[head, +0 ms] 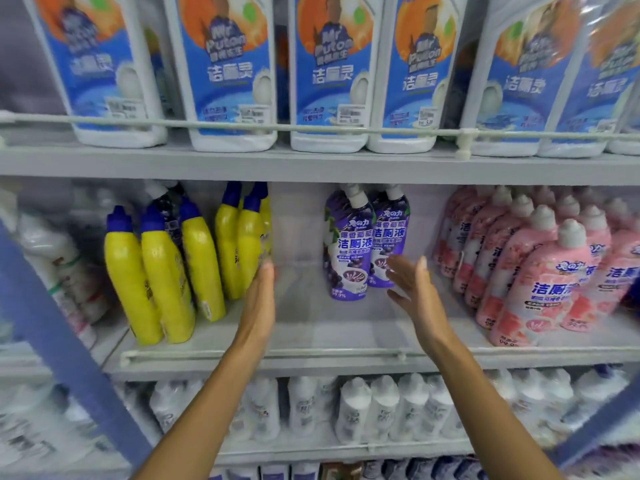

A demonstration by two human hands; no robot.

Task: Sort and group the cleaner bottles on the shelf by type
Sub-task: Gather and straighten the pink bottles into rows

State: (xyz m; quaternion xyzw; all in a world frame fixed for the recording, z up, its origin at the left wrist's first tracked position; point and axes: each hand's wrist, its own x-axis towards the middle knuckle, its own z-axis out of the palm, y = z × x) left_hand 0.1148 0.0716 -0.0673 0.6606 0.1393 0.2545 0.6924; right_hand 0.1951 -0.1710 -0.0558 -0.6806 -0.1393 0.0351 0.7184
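Holding left hand (261,296), fingers straight and joined, beside yellow bottles (166,271); spreading right hand (414,289), empty, near purple bottles (349,251); likely nearing done, leaving one purple stray (165,202) behind yellows.

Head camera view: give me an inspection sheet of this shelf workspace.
Surface: grey middle shelf with a pale front rail, bare patch at centre.
Job's things: yellow plastic bottles with blue caps leaning at left; two purple-labelled bottles with white caps upright at centre; pink bottles with white caps in rows at right.
Clutter: blurred white bottles at far left.
Hands: left hand open, fingertips at the yellow group; right hand open beside the purple pair.
Cables: nothing seen.
Surroundings: white jugs with blue labels above; white bottles below.
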